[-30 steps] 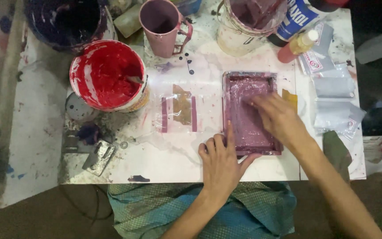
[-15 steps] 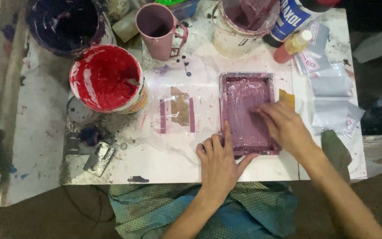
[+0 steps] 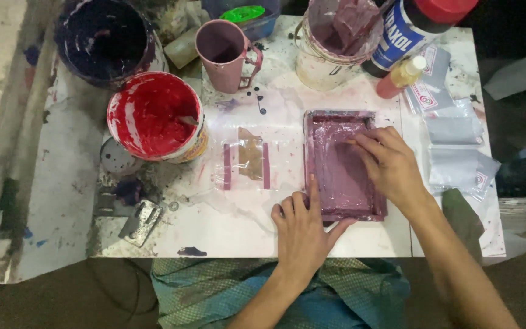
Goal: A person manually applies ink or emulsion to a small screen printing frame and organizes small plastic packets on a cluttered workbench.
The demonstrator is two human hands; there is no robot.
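Head view: left hand point(image 3: 302, 228) flat, steadying mauve tray point(image 3: 342, 164); right hand point(image 3: 391, 161) inside, grip unclear; red bucket point(image 3: 153, 116) nearby.

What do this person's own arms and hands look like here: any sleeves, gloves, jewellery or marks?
Both forearms are bare to the frame edge, with no sleeves showing. The left hand and right hand wear no gloves, and no rings, watch or bracelets are visible. Any paint smears on the fingers are too faint to tell. Teal patterned cloth covers the lap.
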